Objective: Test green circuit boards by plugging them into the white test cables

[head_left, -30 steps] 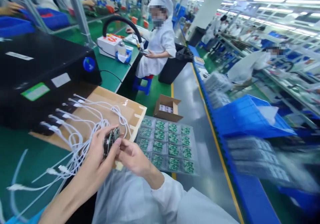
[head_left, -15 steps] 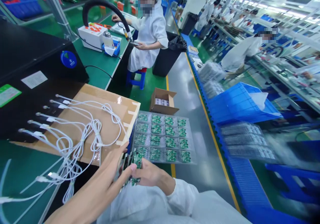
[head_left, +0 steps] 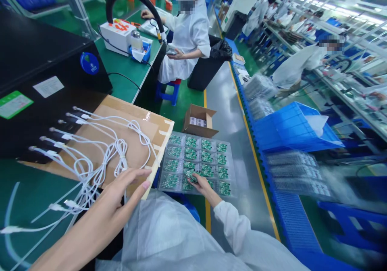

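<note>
My right hand (head_left: pixel 203 185) grips a green circuit board (head_left: pixel 191 176) over the clear plastic tray (head_left: pixel 233 182). Rows of similar green boards (head_left: pixel 207 157) fill the tray's compartments. Nothing is in my left hand (head_left: pixel 121 194); its fingers are stretched out and apart above the edge of a cardboard sheet (head_left: pixel 111 111). Close by lie bundled white cables (head_left: pixel 104 158), their far ends plugged into a black box (head_left: pixel 45 57).
Behind the tray stands an open cardboard box (head_left: pixel 199 119). A co-worker (head_left: pixel 186 33) sits at the green bench beside a black bin (head_left: pixel 208 61). To the right are a blue crate (head_left: pixel 290 128) and stacked clear trays (head_left: pixel 298 172).
Both hands were together around several boards. My right hand has moved away to the tray with a board, while my left has let go and drawn back toward the cardboard.
</note>
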A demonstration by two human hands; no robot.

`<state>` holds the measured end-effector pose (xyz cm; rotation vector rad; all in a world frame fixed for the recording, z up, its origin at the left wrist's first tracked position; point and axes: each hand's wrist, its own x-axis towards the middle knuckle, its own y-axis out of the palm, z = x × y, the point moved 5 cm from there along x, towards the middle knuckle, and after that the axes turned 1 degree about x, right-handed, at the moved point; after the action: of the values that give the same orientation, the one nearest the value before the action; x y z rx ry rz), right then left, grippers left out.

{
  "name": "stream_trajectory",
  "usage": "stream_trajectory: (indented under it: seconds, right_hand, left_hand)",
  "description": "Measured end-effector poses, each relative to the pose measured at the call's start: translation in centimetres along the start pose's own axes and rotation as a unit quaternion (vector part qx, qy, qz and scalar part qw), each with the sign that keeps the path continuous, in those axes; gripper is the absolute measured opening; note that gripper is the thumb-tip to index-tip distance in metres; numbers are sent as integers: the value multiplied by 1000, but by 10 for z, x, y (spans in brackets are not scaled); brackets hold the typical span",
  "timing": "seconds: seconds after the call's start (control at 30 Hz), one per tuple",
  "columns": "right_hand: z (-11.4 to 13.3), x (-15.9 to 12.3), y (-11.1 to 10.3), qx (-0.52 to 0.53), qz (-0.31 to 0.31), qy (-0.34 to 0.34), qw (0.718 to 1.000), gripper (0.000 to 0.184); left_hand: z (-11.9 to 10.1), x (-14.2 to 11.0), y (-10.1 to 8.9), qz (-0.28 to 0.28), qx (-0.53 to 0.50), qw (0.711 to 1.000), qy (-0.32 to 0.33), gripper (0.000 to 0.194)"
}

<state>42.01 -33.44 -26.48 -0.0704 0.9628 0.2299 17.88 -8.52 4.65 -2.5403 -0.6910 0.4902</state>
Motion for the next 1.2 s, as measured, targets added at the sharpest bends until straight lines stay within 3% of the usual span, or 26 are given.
stream_trajectory:
  seconds: [0.17, 0.33, 0.43, 0.6, 0.8, 1.2]
  right_hand:
    - [-15, 27, 5, 43, -40, -2, 998, 11]
    - [-25, 36, 7, 62, -56, -18, 996, 24]
    - [-31, 34, 4, 61, -60, -26, 996, 31]
    - [-47, 22, -6, 47, -65, -27, 996, 26]
    - [-67, 10, -23, 46, -139, -42, 988, 32]
    - [-74, 8, -10, 47, -212, -45, 975, 33]
  left_hand:
    - [11, -6, 2, 4, 3, 1000, -11, 53]
    - [16, -7, 3, 30, -10, 999, -21, 53]
    - [16, -6, 4, 35, -11, 999, -15, 50]
    - [11, -5, 4, 13, -11, 1000, 1, 49]
    - [11, -6, 2, 7, -17, 1000, 10, 47]
    - [16, -8, 5, 6, -26, 1000, 12, 45]
